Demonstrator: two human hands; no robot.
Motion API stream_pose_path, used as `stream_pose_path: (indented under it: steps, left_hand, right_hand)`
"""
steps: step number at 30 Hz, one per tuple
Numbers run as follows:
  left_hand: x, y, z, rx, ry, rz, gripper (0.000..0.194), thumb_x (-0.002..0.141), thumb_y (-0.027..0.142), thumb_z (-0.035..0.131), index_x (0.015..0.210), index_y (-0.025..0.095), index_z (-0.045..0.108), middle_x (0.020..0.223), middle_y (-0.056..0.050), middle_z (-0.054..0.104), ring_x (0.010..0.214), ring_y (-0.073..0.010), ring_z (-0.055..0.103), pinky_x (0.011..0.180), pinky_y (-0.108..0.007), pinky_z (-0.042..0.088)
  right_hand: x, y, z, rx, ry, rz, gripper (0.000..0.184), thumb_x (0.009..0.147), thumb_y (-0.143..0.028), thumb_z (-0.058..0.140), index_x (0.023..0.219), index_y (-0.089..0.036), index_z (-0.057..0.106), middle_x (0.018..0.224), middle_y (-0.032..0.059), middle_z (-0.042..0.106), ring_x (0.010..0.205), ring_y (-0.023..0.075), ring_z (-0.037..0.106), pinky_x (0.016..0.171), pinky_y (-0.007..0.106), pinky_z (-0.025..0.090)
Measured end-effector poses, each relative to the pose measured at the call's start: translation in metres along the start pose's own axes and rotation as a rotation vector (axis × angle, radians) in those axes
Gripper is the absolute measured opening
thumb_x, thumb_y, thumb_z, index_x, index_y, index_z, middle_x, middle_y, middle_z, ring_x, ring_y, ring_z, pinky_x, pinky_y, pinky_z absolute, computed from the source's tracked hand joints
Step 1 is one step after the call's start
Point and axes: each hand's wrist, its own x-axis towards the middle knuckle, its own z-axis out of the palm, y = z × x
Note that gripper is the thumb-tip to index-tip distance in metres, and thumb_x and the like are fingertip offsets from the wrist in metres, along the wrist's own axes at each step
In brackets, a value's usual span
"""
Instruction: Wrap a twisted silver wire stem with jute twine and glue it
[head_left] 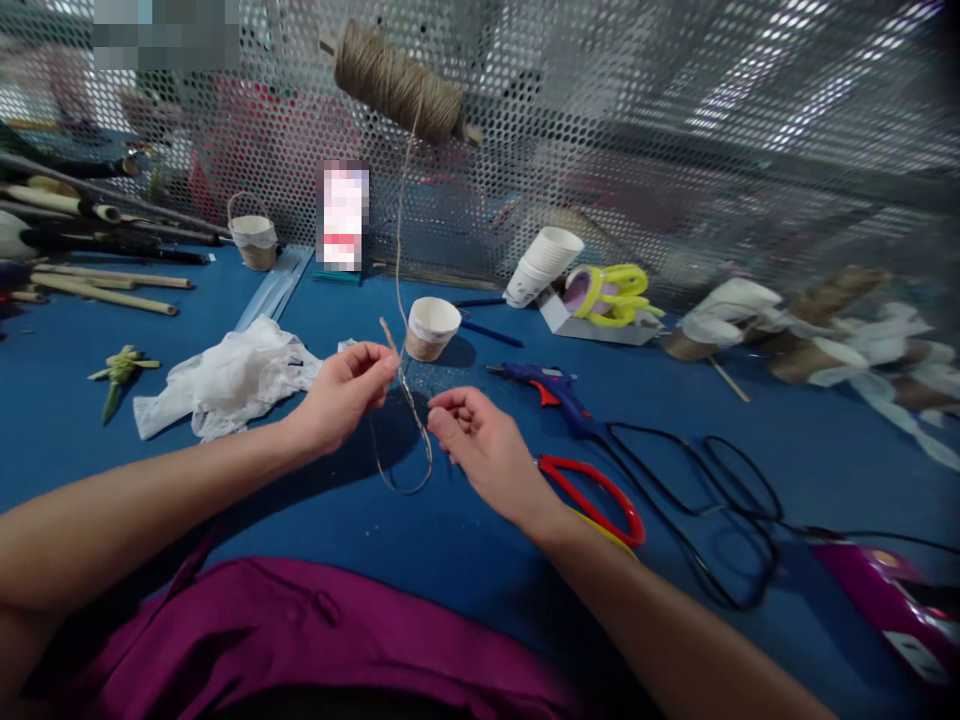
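My left hand [343, 392] pinches a thin twine [400, 230] between thumb and fingertips, its frayed end sticking up. The twine runs down from a large spool [390, 85] hung on the mesh and loops below my fingers, where a stretch looks twisted and shiny. Just right of that loop is my right hand [491, 450], with thumb and index finger drawn together; what they hold, if anything, I cannot make out. Behind both hands stands a small paper cup [430, 338] with a white upper band and brown lower part.
White lace fabric [247, 375] lies left. A glue gun [551, 390] with a looped black cord and red-handled scissors [600, 490] lie right. Stacked cups [544, 265], yellow-handled scissors [615, 295] and a small handled basket [255, 240] stand along the perforated metal screen.
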Motion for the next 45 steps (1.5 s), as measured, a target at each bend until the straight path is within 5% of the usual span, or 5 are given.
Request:
stream_pose_path:
  steps: [11, 28, 39, 45]
  left_hand:
    - [-0.013, -0.017, 0.007, -0.001, -0.101, -0.181, 0.018, 0.072, 0.027, 0.061, 0.070, 0.014, 0.049, 0.050, 0.008, 0.039, 0.043, -0.0034, 0.031, 0.043, -0.019, 0.024]
    - [-0.027, -0.018, 0.004, 0.242, -0.051, -0.093, 0.015, 0.075, 0.028, 0.054, 0.075, 0.014, 0.051, 0.058, 0.006, 0.044, 0.050, -0.0060, 0.036, 0.048, -0.020, 0.029]
    - [-0.027, -0.020, -0.005, 0.485, -0.057, 0.049, 0.014, 0.081, 0.028, 0.048, 0.076, 0.016, 0.050, 0.061, 0.005, 0.043, 0.053, -0.0078, 0.037, 0.050, -0.021, 0.031]
    - [-0.030, -0.020, -0.004, 0.445, -0.052, 0.030, 0.014, 0.082, 0.029, 0.047, 0.076, 0.016, 0.049, 0.060, 0.005, 0.043, 0.053, -0.0074, 0.036, 0.050, -0.020, 0.030]
  right_hand:
    - [-0.006, 0.017, 0.018, 0.081, -0.116, 0.024, 0.016, 0.082, -0.030, 0.051, 0.070, -0.019, 0.046, 0.053, -0.0065, 0.044, 0.041, 0.0063, 0.041, 0.038, 0.019, 0.034]
    - [-0.015, 0.016, 0.019, 0.277, -0.254, 0.127, 0.016, 0.082, -0.031, 0.048, 0.072, -0.019, 0.044, 0.050, -0.0087, 0.042, 0.036, 0.0040, 0.035, 0.034, 0.016, 0.030]
    - [-0.017, 0.010, 0.016, 0.180, -0.215, 0.120, 0.014, 0.081, -0.029, 0.049, 0.072, -0.019, 0.046, 0.047, -0.0094, 0.041, 0.035, 0.0042, 0.037, 0.033, 0.015, 0.032]
    - [-0.019, 0.010, 0.016, 0.112, -0.222, 0.127, 0.015, 0.084, -0.030, 0.046, 0.075, -0.019, 0.046, 0.046, -0.0088, 0.042, 0.034, 0.0046, 0.040, 0.032, 0.015, 0.033]
